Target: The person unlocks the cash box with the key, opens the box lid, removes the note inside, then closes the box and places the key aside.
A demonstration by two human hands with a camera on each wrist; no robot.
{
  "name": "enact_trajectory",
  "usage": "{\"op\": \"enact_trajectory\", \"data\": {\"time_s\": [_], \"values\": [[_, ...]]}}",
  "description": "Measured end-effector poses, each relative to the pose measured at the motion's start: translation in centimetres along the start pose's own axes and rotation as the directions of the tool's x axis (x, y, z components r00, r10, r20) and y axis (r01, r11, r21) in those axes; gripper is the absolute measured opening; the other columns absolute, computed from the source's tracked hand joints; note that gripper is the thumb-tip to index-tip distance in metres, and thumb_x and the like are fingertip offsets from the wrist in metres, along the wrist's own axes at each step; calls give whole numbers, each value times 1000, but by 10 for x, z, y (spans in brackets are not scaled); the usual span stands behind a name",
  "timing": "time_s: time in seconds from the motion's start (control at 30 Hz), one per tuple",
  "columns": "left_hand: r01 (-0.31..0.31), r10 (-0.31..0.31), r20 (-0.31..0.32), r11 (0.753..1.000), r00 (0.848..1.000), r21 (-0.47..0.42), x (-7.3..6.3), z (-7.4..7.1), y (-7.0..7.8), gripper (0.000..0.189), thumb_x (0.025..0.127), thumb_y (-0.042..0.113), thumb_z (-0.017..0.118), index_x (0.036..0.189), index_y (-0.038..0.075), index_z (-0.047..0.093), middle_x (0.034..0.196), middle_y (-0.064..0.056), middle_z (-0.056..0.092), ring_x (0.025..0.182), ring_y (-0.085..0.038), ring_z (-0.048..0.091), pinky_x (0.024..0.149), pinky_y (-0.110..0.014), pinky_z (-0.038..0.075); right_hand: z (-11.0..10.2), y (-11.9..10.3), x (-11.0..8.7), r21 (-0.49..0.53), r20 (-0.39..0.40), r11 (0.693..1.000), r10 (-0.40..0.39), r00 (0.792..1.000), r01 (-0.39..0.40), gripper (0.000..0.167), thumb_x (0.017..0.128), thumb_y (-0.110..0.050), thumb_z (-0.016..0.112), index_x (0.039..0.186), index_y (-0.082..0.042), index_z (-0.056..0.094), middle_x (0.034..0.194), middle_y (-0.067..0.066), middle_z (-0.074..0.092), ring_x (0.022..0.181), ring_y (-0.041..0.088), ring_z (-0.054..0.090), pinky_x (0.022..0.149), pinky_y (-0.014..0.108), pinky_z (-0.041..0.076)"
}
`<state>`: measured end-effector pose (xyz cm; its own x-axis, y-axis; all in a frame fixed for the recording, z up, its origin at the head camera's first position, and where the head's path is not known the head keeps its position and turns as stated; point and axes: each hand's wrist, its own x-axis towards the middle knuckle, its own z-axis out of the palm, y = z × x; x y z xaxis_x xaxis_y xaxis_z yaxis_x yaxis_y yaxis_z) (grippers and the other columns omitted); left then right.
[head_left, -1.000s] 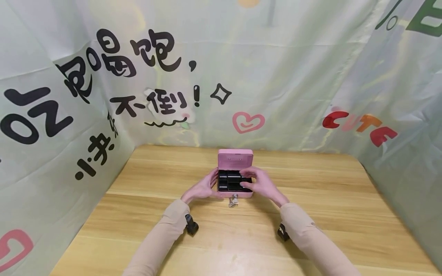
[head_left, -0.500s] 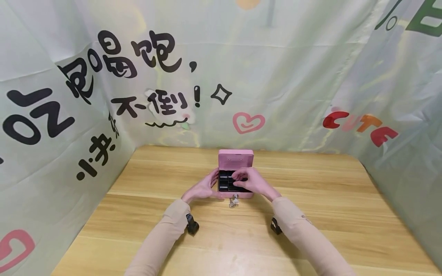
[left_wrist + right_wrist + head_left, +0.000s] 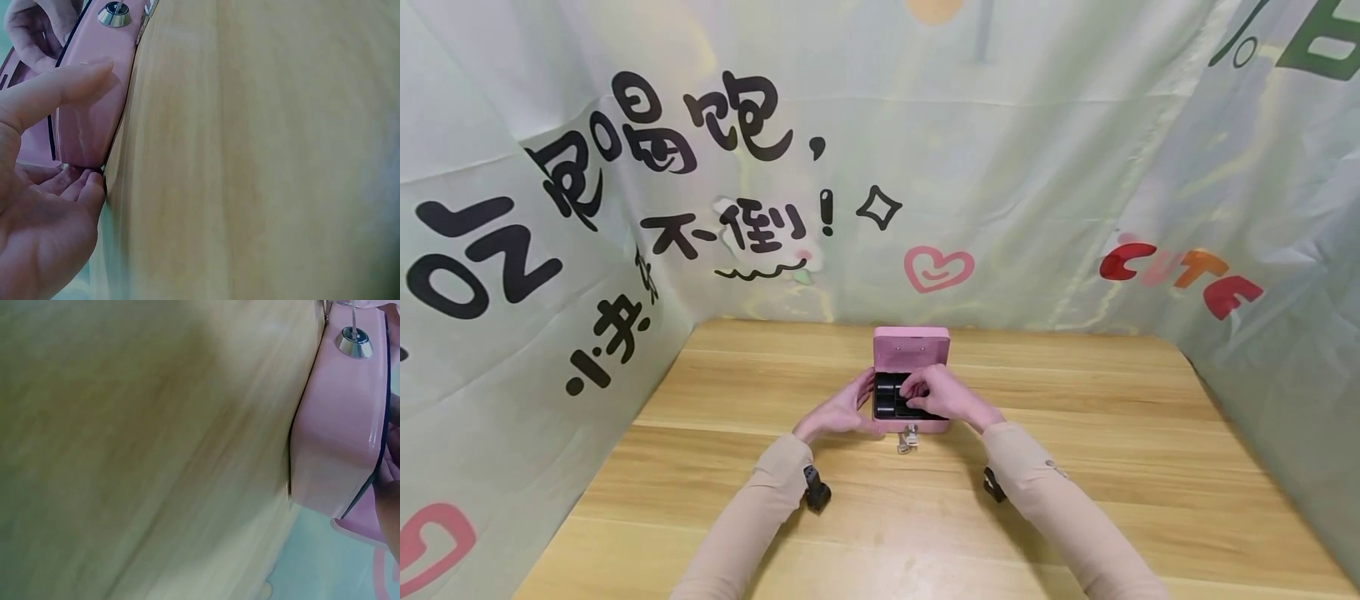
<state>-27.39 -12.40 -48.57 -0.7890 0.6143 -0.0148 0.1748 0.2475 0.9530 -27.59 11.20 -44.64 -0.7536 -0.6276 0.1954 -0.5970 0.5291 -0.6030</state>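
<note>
A pink cash box (image 3: 892, 425) stands on the table with its lid (image 3: 912, 353) raised. Inside lies a black compartment tray (image 3: 885, 406). My left hand (image 3: 847, 407) grips the box's left front corner; in the left wrist view its thumb lies along the front face and its fingers touch the side. My right hand (image 3: 953, 395) reaches over the right half of the box, its curled fingers and thumb pinching the middle of the tray, whose right part the hand hides. Keys (image 3: 907, 441) hang from the silver lock (image 3: 354, 342) at the front.
The wooden table (image 3: 895, 517) runs back to a printed cloth wall (image 3: 1022, 208), which also closes off both sides. Dark wrist cameras sit below both sleeves.
My right hand has moved left from the tray's right end to its middle, and its fingers have drawn together. The left hand stays at the box corner.
</note>
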Motion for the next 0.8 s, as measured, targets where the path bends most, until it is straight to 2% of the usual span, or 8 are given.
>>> {"op": "enact_trajectory", "data": {"time_s": [0.1,0.27,0.53,0.8], "values": [[-4,4,-7,1000,1000,24,1,1,2,118,71,-4,83,160,-1,6,168,-23,13,156,-39,17,131,-48,15,1,1,2,-30,-4,1000,0,1000,-1,11,81,5,75,91,-1,76,85,10,76,75,8,66,69,15,57],[-22,24,-25,997,999,71,2,3,4,120,69,-3,85,161,3,9,168,-20,19,156,-37,19,131,-47,17,1,-1,4,-38,-15,999,-11,1000,11,11,80,6,75,89,-1,76,83,11,76,73,8,65,67,17,57],[-2,3,-30,999,1000,44,0,1,1,117,74,-1,84,161,1,6,168,-22,17,154,-42,21,131,-52,17,6,-1,4,-90,-81,992,-100,992,93,12,76,10,71,83,1,76,78,9,76,67,4,62,61,16,55],[11,-9,-31,998,999,64,-2,2,3,116,75,0,83,161,1,5,168,-22,15,155,-41,20,131,-51,17,4,-5,3,-88,-92,994,-73,993,65,15,77,10,71,83,-1,78,81,9,77,70,9,67,62,17,57]]}}
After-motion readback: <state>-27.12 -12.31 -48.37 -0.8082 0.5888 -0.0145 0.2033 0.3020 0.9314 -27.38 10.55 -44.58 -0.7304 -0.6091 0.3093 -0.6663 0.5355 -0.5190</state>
